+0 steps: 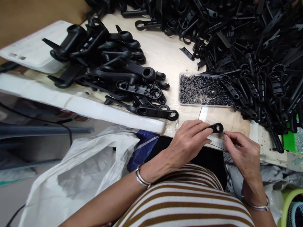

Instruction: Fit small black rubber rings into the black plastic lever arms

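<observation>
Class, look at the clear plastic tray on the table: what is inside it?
The clear tray holds a heap of small dark screws. Black plastic parts lie over its right end, hiding what is underneath there.

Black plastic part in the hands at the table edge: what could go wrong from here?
1. The black plastic part is pinched by the left hand over the table edge; if dropped, it may fall off.
2. The right hand seems to pinch something too small to identify; it could slip.
3. The heap of parts overlaps the screw tray.
</observation>
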Motion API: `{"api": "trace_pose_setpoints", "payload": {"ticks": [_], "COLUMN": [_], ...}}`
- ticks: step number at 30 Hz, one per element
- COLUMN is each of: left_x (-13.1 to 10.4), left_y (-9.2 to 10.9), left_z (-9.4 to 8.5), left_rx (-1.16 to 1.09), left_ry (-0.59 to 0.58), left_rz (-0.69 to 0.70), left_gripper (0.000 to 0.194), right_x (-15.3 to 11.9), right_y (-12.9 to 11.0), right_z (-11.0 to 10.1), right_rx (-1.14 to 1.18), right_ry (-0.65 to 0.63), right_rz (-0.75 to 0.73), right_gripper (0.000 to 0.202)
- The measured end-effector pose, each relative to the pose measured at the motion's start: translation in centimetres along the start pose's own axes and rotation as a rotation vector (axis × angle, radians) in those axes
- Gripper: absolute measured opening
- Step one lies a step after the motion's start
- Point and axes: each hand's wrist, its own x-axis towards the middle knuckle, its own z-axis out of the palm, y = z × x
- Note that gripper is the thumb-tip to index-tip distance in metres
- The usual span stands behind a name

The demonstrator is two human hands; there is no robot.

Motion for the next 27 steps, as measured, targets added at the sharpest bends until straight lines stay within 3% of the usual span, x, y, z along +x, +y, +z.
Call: {"api": "trace_pose_setpoints", "payload": {"ticks": [13,17,21,24,27], "left_x": [0.1,0.0,-0.1,-0.1,0.0], "left_y": [0.2,0.2,0.1,0.1,0.1], "left_z": [0.7,0.8,0.9,0.9,0.9], "left_rx": [-0.084,-0.138,-0.169,-0.171,-0.171], "left_ry": [0.061,0.064,0.057,0.051,0.049], "left_rz": [-0.064,-0.061,-0.067,-0.081,-0.08], "left_gripper": [0.013,0.016,0.016,0.016,0.017], "right_x": [0.6,0.6,0.7,0.8,1.1], "right_y": [-1.2,-2.4,-2.9,-2.2,-1.5], "right_z": [1.0,1.4,1.6,1.2,0.7], "right_rx": [-0.212,-0.344,-0.285,-0.032,0.189], "right_ry": [-0.032,-0.058,-0.064,-0.102,-0.218], "right_rz": [-0.281,-0.294,-0.144,0.077,0.33], "right_gripper": [0.013,0.013,0.018,0.017,0.024]}}
